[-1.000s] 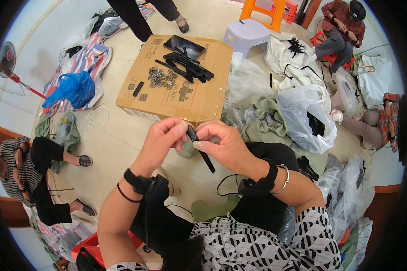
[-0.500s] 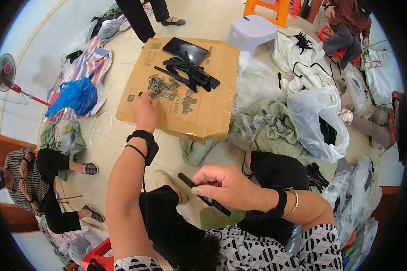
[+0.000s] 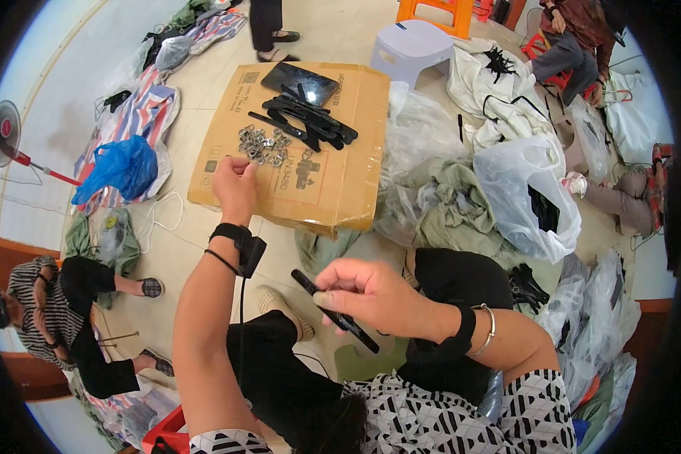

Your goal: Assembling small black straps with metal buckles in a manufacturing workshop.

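My left hand (image 3: 236,185) is over the near left part of the cardboard box (image 3: 340,185), its thumb and fingers pinched together. It is right beside a pile of small silver metal clips (image 3: 263,142); whether a piece is between the fingertips is hidden. Held above my lap, my right hand (image 3: 378,299) grips a narrow black strap (image 3: 306,283) that slants down to the right. More black straps (image 3: 306,119) lie in a loose heap behind the metal clips, and a dark phone (image 3: 300,83) rests flat at the box's far edge.
Right of the box are a white stool (image 3: 412,47), crumpled green cloth (image 3: 461,200) and a clear plastic bag (image 3: 526,189). A blue bag (image 3: 125,166) and a fan (image 3: 4,130) stand to the left. Other people sit at both sides; one stands beyond the box.
My left fingertips have drawn together beside the metal clips. My right hand keeps the strap in nearly the same pose. The whole view has shifted slightly, and the standing person's feet have moved.
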Demonstrator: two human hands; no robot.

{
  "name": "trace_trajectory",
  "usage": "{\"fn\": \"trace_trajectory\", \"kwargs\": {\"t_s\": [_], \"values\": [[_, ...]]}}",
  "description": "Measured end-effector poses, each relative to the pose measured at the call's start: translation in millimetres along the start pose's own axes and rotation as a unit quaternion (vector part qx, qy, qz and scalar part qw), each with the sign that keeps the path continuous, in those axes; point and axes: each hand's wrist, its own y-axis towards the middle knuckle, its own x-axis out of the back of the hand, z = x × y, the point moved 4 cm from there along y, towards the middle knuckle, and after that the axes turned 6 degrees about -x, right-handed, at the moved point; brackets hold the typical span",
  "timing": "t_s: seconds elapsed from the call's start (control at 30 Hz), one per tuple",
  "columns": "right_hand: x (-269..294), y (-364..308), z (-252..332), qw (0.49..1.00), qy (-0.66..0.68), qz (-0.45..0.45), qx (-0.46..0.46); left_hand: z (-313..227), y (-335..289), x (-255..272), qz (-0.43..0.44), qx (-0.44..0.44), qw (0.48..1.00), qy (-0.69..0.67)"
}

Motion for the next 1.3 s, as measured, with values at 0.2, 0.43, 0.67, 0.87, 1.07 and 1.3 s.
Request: {"fn": "trace_trajectory", "kwargs": {"t_s": [0.2, 0.43, 0.67, 0.87, 1.07, 1.3], "values": [[9.0, 0.0, 11.1, 0.997, -0.006, -0.046, 0.059, -78.4, -76.2, 6.0, 0.131, 0.146, 0.916, -0.350], [6.6, 3.5, 14.8, 0.992, -0.028, -0.066, 0.103, -103.5, -171.0, 45.6, 0.136, 0.233, 0.805, -0.529], [3.1, 11.3, 4.9, 0.987, -0.075, -0.064, 0.127, -92.7, -181.5, 63.9, 0.119, 0.128, 0.837, -0.519], [-6.8, 12.3, 6.2, 0.990, -0.099, 0.007, 0.102, -86.4, -177.4, 79.9, 0.120, 0.091, 0.833, -0.533], [-15.7, 13.4, 14.2, 0.991, -0.105, 0.033, 0.080, -86.2, -175.8, 86.2, 0.116, 0.064, 0.825, -0.550], [-21.8, 15.6, 14.5, 0.987, -0.118, 0.056, 0.090, -87.9, -178.8, 87.7, 0.128, 0.039, 0.825, -0.550]]}}
